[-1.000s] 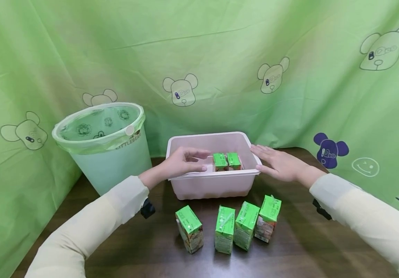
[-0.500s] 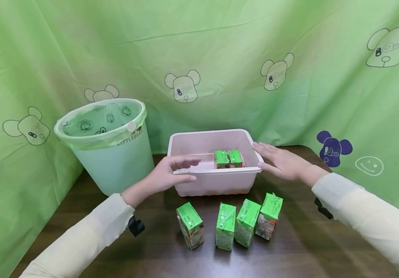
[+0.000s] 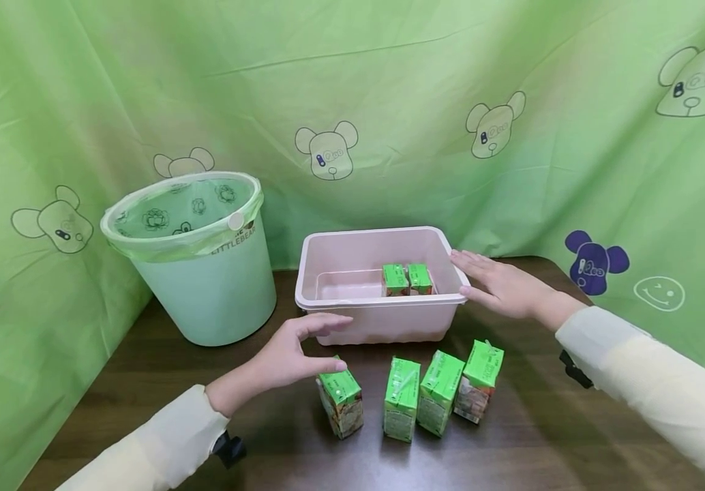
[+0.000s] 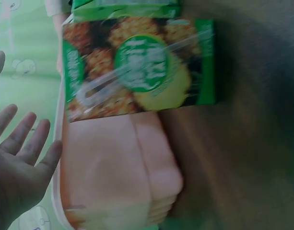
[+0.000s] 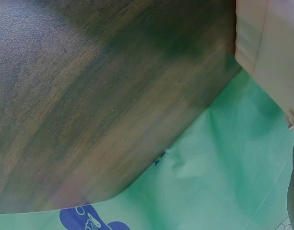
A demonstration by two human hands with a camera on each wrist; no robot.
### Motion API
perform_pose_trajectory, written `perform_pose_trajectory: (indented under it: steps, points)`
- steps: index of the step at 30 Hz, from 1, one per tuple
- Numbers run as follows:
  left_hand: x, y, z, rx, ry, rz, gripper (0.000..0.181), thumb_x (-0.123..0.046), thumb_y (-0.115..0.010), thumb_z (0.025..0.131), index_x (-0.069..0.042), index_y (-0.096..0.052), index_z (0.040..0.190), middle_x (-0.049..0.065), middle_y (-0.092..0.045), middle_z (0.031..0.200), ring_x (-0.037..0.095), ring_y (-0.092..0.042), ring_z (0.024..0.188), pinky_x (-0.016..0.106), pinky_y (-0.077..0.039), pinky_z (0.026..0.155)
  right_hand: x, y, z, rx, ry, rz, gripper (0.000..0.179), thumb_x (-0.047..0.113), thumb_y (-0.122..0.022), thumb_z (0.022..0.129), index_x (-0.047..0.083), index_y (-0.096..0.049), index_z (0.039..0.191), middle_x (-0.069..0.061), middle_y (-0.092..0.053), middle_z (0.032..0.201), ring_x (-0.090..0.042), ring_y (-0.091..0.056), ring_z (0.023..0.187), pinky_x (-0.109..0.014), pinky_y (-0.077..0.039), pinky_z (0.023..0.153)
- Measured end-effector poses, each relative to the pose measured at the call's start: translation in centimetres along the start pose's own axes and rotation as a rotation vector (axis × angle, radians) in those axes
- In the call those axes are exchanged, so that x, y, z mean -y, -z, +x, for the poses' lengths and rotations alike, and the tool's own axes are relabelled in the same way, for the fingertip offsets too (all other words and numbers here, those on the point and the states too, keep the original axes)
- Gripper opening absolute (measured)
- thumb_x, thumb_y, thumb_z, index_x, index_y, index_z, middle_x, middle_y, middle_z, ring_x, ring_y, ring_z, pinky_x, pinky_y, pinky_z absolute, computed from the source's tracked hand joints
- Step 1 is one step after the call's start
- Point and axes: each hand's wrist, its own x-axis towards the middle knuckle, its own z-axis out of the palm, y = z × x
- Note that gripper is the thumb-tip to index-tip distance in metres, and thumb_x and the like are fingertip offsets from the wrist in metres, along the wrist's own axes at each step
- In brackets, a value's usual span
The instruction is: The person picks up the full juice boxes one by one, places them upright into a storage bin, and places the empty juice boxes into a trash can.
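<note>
My left hand [image 3: 285, 352], fingers spread, hovers at the leftmost green drink carton [image 3: 343, 406], its thumb overlapping the carton's top in the head view. In the left wrist view that drink carton [image 4: 137, 69] shows a straw in clear wrap on its side, with the hand [image 4: 19, 167] apart from it. My right hand [image 3: 506, 283] rests with straight fingers on the right rim of the pink plastic bin [image 3: 383, 320]. Two cartons [image 3: 395, 279] stand inside the bin at its right. Three more cartons, including a middle carton [image 3: 401, 399], stand upright in front of it.
A pale green trash can [image 3: 211, 293] with a bag liner stands left of the bin. The brown wooden table [image 3: 549, 423] carries everything. Behind it hangs a green curtain [image 3: 401, 82] printed with bear heads. Black wrist cameras are strapped at both cuffs.
My left hand has moved out of the bin, toward me and down to the leftmost carton. The right hand stays at the bin's rim. The head view shifts slightly.
</note>
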Motion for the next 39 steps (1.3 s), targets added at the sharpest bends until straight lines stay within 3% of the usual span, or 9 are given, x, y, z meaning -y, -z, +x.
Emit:
perform_pose_trajectory:
  steps: [6, 11, 19, 30, 39]
  points:
    - [0.9, -1.1, -1.7, -0.063, 0.007, 0.058, 0.058, -0.024, -0.083, 0.078, -0.019, -0.062, 0.131, -0.004, -0.060, 0.130, 0.020, -0.055, 0.119, 0.041, -0.045, 0.099, -0.2, -0.3, -0.1, -0.016, 0.003, 0.001, 0.063, 0.035, -0.049, 0.102, 0.002, -0.027, 0.152, -0.021, -0.028, 0.154, -0.039, -0.025, 0.141, -0.058, -0.027, 0.109]
    - [1.3, -2.0, -2.7, -0.122, 0.024, 0.038, 0.062, -0.024, -0.086, 0.074, -0.021, -0.062, 0.131, -0.008, -0.062, 0.127, 0.018, -0.058, 0.117, 0.042, -0.046, 0.098, -0.3, -0.4, -0.1, -0.041, 0.005, -0.005, 0.063, 0.034, -0.050, 0.102, 0.003, -0.028, 0.152, -0.020, -0.029, 0.154, -0.038, -0.026, 0.141, -0.058, -0.028, 0.108]
    - [1.8, -3.5, -3.8, -0.179, 0.039, 0.015, 0.071, -0.024, -0.089, 0.070, -0.019, -0.058, 0.134, -0.004, -0.062, 0.128, 0.021, -0.057, 0.117, 0.037, -0.048, 0.095, -0.5, -0.5, 0.0, -0.046, 0.010, 0.002, 0.063, 0.033, -0.049, 0.102, 0.004, -0.026, 0.153, -0.020, -0.029, 0.155, -0.038, -0.026, 0.141, -0.058, -0.027, 0.108]
    - [1.7, -5.2, -4.0, -0.204, 0.104, 0.024, 0.078, -0.028, -0.092, 0.064, -0.029, -0.055, 0.132, -0.014, -0.059, 0.126, 0.013, -0.056, 0.109, 0.030, -0.048, 0.091, -0.4, -0.7, -0.2, -0.033, 0.001, 0.003, 0.063, 0.034, -0.049, 0.102, 0.004, -0.026, 0.153, -0.020, -0.028, 0.155, -0.038, -0.025, 0.141, -0.059, -0.028, 0.108]
    - [2.0, -5.9, -3.9, -0.218, 0.105, 0.101, 0.078, -0.030, -0.093, 0.062, -0.028, -0.055, 0.131, -0.012, -0.059, 0.124, 0.011, -0.057, 0.105, 0.030, -0.049, 0.087, -0.3, -0.5, -0.1, -0.017, -0.003, 0.010, 0.063, 0.034, -0.048, 0.103, 0.003, -0.026, 0.153, -0.020, -0.027, 0.156, -0.038, -0.024, 0.142, -0.057, -0.026, 0.109]
